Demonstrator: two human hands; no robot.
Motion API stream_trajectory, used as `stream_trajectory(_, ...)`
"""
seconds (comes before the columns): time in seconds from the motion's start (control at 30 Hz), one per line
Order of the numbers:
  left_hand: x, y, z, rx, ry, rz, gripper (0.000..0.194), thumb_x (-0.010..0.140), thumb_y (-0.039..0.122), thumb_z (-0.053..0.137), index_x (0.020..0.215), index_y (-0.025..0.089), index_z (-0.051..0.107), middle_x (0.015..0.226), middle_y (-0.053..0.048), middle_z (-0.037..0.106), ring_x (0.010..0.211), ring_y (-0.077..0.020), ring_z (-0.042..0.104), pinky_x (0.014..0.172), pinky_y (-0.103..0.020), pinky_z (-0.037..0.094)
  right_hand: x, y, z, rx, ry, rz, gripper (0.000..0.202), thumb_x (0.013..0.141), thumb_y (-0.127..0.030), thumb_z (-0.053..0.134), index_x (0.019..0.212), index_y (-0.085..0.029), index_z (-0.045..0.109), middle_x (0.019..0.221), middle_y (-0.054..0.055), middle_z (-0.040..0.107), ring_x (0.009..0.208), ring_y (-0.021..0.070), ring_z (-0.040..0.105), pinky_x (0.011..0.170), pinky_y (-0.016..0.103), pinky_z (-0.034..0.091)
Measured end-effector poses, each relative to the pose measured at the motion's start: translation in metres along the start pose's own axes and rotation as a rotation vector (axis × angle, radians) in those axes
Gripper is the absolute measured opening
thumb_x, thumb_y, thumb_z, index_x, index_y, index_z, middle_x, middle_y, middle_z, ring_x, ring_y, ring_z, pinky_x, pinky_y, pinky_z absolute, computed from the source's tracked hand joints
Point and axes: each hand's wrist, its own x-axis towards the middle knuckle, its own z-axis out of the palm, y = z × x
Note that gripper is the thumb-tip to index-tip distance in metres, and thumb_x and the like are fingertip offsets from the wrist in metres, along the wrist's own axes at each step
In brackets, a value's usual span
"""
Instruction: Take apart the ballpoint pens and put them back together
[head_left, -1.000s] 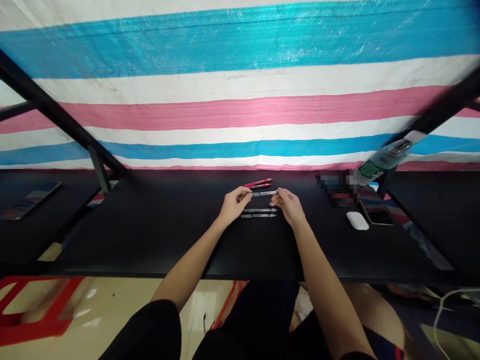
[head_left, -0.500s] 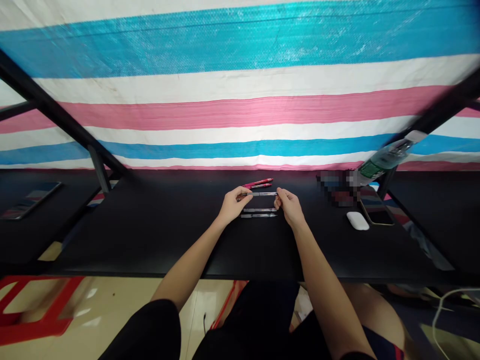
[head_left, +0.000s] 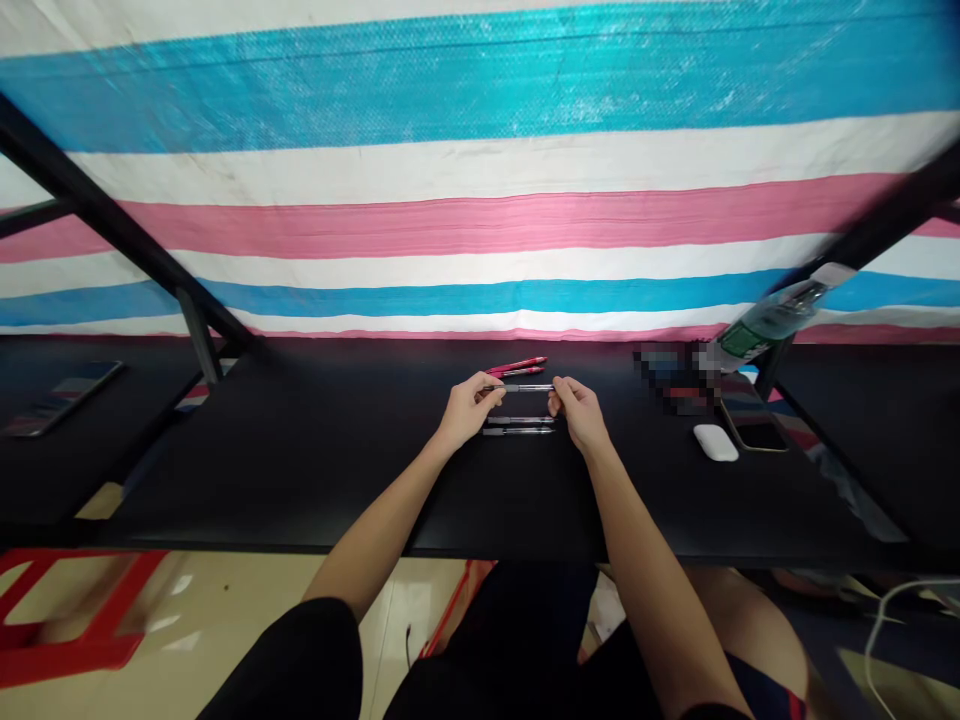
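Note:
Between my two hands a clear pen with dark ends (head_left: 529,388) is held level, crosswise to me. My left hand (head_left: 470,407) pinches its left end, and my right hand (head_left: 577,411) pinches the right end. Nearer to me, two similar clear pens lie side by side on the black table: an upper pen (head_left: 521,420) and a lower pen (head_left: 519,432). Just beyond the held pen rest two red pens, a farther red pen (head_left: 521,364) and a nearer red pen (head_left: 523,372), touching or almost touching at their left ends.
On the right of the black table (head_left: 300,460) are a white earbud case (head_left: 715,442), a phone (head_left: 756,428), a blurred-out item (head_left: 679,378) and a tilted plastic bottle (head_left: 776,320). Another phone (head_left: 64,400) lies far left. A striped tarp (head_left: 480,230) hangs behind; a red stool (head_left: 112,630) stands below left.

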Motion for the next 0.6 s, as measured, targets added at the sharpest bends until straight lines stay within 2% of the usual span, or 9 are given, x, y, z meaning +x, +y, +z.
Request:
stream_trajectory(0.1,-0.0002,0.0001,-0.0008,0.026,0.021,-0.034,0.042,0.091,0.048,0.049,0.065,0.017,0.06,0.054,-0.001,0.061,0.054,-0.0131,0.057,0.059,-0.025,0.044,-0.0011,-0.0014,0.0012,0.008,-0.047,-0.021,0.038,0.078,-0.052,0.072,0.063,-0.021,0.057,0.05,-0.005,0.049,0.049,0.0095,0.047,0.053,0.024,0.039)
stream_trajectory(0.17,0.0004,-0.0007,-0.0006,0.004,0.04,-0.067,0.049,0.093,0.052,0.044,0.061,0.017,0.058,0.05,-0.001,0.058,0.051,-0.0128,0.055,0.058,-0.025,0.043,-0.0019,-0.002,0.0022,0.011,-0.063,-0.02,0.036,0.079,-0.052,0.072,0.066,-0.021,0.058,0.052,-0.005,0.051,0.05,0.0098,0.049,0.055,0.025,0.04)
stream_trajectory(0.27,0.0012,-0.0008,0.0005,-0.073,0.037,-0.064,0.042,0.091,0.051,0.047,0.069,0.017,0.06,0.055,-0.001,0.06,0.053,-0.0125,0.055,0.058,-0.025,0.044,-0.0021,-0.0019,0.0029,0.009,-0.053,-0.015,0.036,0.078,-0.052,0.071,0.066,-0.021,0.058,0.053,-0.004,0.053,0.051,0.0104,0.05,0.056,0.025,0.041)
stream_trajectory(0.37,0.001,0.0011,0.0016,-0.164,0.012,-0.035,0.026,0.084,0.042,0.062,0.09,0.017,0.062,0.067,0.0,0.064,0.058,-0.0114,0.057,0.06,-0.024,0.046,-0.0012,-0.0013,0.0024,0.01,-0.007,-0.015,0.038,0.077,-0.054,0.072,0.064,-0.021,0.057,0.052,-0.004,0.053,0.05,0.0106,0.05,0.055,0.025,0.042)
stream_trajectory(0.43,0.0005,0.0019,0.0018,-0.2,-0.007,-0.03,0.027,0.08,0.037,0.067,0.097,0.018,0.06,0.073,0.0,0.065,0.061,-0.011,0.058,0.061,-0.024,0.046,-0.0006,-0.0014,0.002,0.015,0.021,-0.008,0.039,0.075,-0.054,0.073,0.064,-0.021,0.056,0.052,-0.004,0.053,0.05,0.0103,0.05,0.053,0.025,0.042)
stream_trajectory(0.5,0.0005,0.0016,0.0016,-0.205,-0.015,-0.022,0.025,0.08,0.035,0.067,0.096,0.018,0.059,0.073,-0.001,0.065,0.062,-0.0111,0.059,0.062,-0.024,0.047,-0.0004,-0.002,0.0021,0.027,0.034,0.0,0.039,0.073,-0.054,0.075,0.064,-0.02,0.056,0.053,-0.004,0.053,0.05,0.0102,0.05,0.053,0.025,0.042)
stream_trajectory(0.6,0.0012,0.0003,0.0013,-0.162,-0.009,-0.04,0.028,0.087,0.043,0.057,0.079,0.016,0.059,0.063,-0.002,0.063,0.058,-0.0116,0.057,0.061,-0.025,0.047,-0.0007,-0.0028,0.0025,0.055,0.026,0.01,0.038,0.072,-0.053,0.076,0.067,-0.02,0.058,0.055,-0.004,0.054,0.051,0.0104,0.052,0.054,0.025,0.045)
